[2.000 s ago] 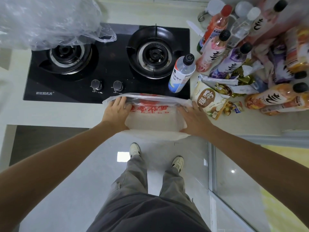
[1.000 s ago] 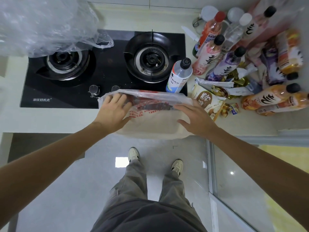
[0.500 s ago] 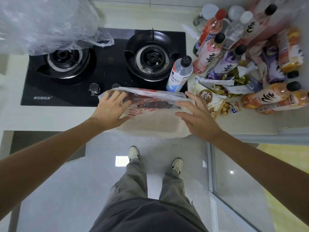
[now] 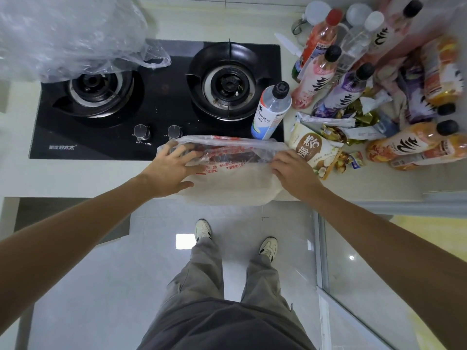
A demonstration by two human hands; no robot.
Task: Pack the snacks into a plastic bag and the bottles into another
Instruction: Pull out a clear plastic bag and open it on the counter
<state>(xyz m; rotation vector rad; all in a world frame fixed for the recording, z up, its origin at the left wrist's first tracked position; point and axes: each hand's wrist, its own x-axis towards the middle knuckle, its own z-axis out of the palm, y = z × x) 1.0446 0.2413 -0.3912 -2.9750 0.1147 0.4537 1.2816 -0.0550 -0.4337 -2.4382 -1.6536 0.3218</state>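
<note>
The bag (image 4: pixel 227 173) lies flat at the tabletop (image 4: pixel 75 180) edge at 6 o'clock. The left hand (image 4: pixel 171 170) rests spread on it; the right hand (image 4: pixel 293 173) curls on its 3 o'clock edge. Best to separate the 2 layers, opening the mouth toward the snacks (image 4: pixel 316 150).

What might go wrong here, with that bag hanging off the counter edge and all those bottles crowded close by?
The plastic bag overhangs the counter's front edge, so things dropped in may drag it to the floor. The water bottle stands at the stove's corner just behind the bag's mouth; the right hand might tip it while reaching for the snack pouch. The left hand rests on thin film that looks easy to tear.
</note>
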